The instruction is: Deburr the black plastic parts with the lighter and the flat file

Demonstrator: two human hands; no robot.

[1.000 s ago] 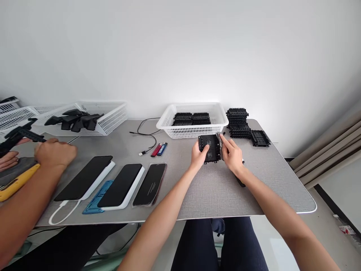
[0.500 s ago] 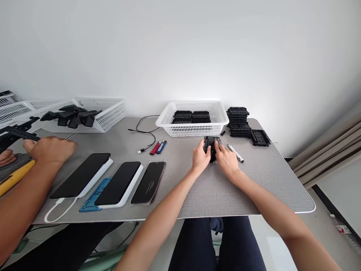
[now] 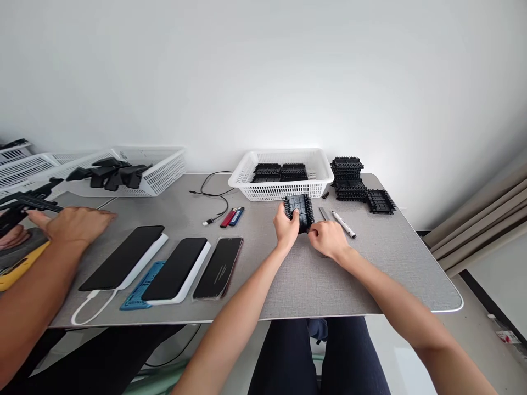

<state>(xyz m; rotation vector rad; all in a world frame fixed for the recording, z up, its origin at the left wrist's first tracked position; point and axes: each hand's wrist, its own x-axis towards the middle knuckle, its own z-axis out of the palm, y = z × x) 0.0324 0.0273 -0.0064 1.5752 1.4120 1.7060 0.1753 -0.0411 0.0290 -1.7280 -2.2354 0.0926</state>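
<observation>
We hold the black part [image 3: 303, 204] over the desk [image 3: 391, 269] in our left hand [image 3: 287, 226], thumb pressed on its face and fingers closed round its left side. Our right hand [image 3: 330, 239] is curled at its lower right corner; we cannot tell what it grips. Near that hand lies a marker [image 3: 344, 224]; behind the part stands a basket [image 3: 259, 192], with a stack [image 3: 348, 180] to its right

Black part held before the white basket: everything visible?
The black part is a squarish, plastic-looking panel with toothed edges and a flat, lined face. It tilts, face toward the camera, before the white basket. The left grip holds its left side, thumb over the face; the right grip nears its lower right corner, contact unclear.
</observation>
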